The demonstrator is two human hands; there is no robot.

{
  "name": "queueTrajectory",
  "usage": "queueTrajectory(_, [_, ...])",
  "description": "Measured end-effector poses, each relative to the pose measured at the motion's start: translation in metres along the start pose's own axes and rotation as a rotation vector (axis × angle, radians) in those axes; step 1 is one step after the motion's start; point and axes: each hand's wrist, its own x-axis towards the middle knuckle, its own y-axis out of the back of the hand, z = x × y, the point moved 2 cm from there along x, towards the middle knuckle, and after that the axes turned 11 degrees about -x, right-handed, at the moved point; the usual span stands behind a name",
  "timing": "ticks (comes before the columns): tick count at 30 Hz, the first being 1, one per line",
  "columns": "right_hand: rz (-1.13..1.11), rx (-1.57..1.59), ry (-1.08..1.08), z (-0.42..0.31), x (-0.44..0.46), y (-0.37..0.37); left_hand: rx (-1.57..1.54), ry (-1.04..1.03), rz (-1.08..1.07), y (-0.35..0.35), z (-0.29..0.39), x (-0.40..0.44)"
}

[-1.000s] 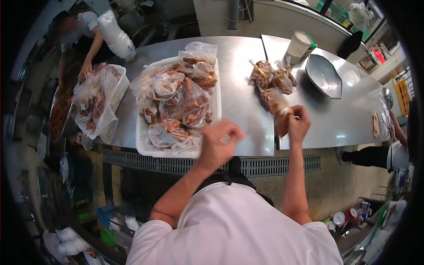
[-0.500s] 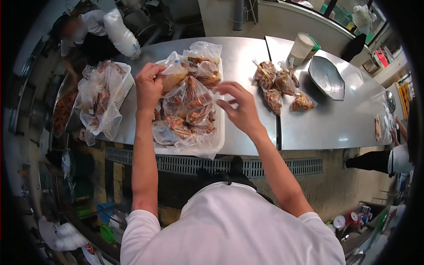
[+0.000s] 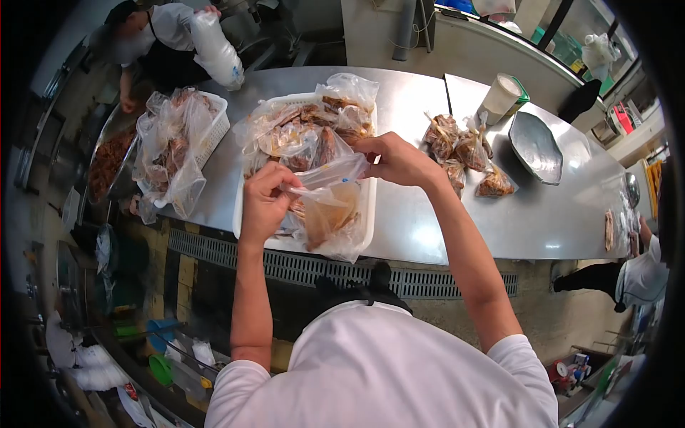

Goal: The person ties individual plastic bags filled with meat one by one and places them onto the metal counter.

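Between my two hands a clear plastic bag (image 3: 334,207) with brownish contents hangs over the front of a white tray (image 3: 369,232). My left hand (image 3: 267,198) pinches the left side of its top edge, and my right hand (image 3: 392,158) grips the right side. Under and behind it the tray holds several bags of reddish-brown meat (image 3: 292,139). To the right, on the steel table (image 3: 410,221), several tied bags (image 3: 467,151) of the same kind of food lie grouped together.
A leaf-shaped dark dish (image 3: 536,148) and a pale container (image 3: 499,98) stand at the right. At the left are a white basket (image 3: 217,123) of bags, a metal tray of food (image 3: 110,164) and a co-worker (image 3: 171,43). Another person (image 3: 638,274) is at the far right.
My hands have moved from the tied bags to the tray, and a bag has been lifted and brought forward between them. One more bag lies at the right. The left co-worker's hand has risen to the plastic stack.
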Motion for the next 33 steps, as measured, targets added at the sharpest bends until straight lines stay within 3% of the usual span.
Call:
queueTrajectory(2, [0.032,0.011,0.026,-0.009,-0.007,-0.002,0.019,0.134,-0.117,-0.006,-0.002,0.0])
queueTrajectory(4, [0.259,0.084,0.136,-0.015,-0.01,-0.013,-0.053,0.1,-0.097,-0.013,-0.009,-0.002])
queueTrajectory(5, [0.266,0.08,0.135,-0.019,-0.012,-0.017,-0.122,0.067,-0.086,-0.016,-0.014,-0.001])
queueTrajectory(7, [0.251,0.18,-0.081,-0.027,-0.018,-0.028,-0.096,0.042,-0.061,-0.036,-0.003,0.002])
queueTrajectory(9, [0.26,0.17,-0.111,-0.022,-0.021,-0.044,0.049,0.009,-0.128,-0.061,-0.001,0.009])
queueTrajectory(11, [0.485,0.454,-0.155,-0.011,-0.025,-0.053,0.117,-0.042,-0.065,-0.063,0.003,0.019])
queueTrajectory(12, [0.559,0.639,0.015,0.001,-0.028,-0.06,0.028,0.001,0.044,-0.059,0.003,0.022])
queueTrajectory(14, [0.65,0.483,0.03,-0.015,-0.043,-0.075,-0.085,-0.004,0.205,-0.06,0.022,0.031])
queueTrajectory(16, [0.624,0.17,-0.047,-0.017,-0.048,-0.115,-0.176,-0.009,0.193,-0.08,0.042,0.034])
queueTrajectory(17, [0.824,0.125,-0.07,-0.022,-0.042,-0.128,-0.268,-0.029,0.175,-0.086,0.046,0.038])
queueTrajectory(19, [0.75,0.388,-0.266,-0.014,-0.034,-0.126,-0.256,-0.061,0.11,-0.09,0.044,0.042])
queueTrajectory(21, [0.685,0.75,-0.285,-0.014,-0.032,-0.118,-0.484,0.128,0.246,-0.076,0.039,0.043])
queueTrajectory(22, [0.637,1.019,-0.227,-0.015,-0.032,-0.113,-0.314,-0.087,0.306,-0.065,0.048,0.047])
queueTrajectory(23, [0.652,1.017,-0.227,-0.004,-0.032,-0.115,-0.317,-0.092,0.293,-0.059,0.055,0.046])
queueTrajectory(25, [0.451,0.765,-0.229,0.022,-0.035,-0.132,0.065,-0.31,0.248,-0.051,0.106,0.035])
queueTrajectory(26, [0.451,0.763,-0.229,0.022,-0.038,-0.131,0.064,-0.311,0.25,-0.056,0.11,0.031])
queueTrajectory(28, [0.389,0.493,-0.235,0.012,-0.041,-0.126,0.086,-0.364,-0.351,-0.081,0.118,0.025])
queueTrajectory(29, [0.381,0.492,-0.225,0.007,-0.041,-0.122,0.093,-0.363,-0.341,-0.085,0.109,0.02])
queueTrajectory(31, [0.279,0.272,-0.126,-0.004,-0.045,-0.105,0.832,-0.471,-0.333,-0.101,0.058,0.007])
queueTrajectory(33, [0.204,0.143,-0.073,-0.006,-0.052,-0.089,0.667,-0.069,-0.477,-0.086,-0.001,0.002])
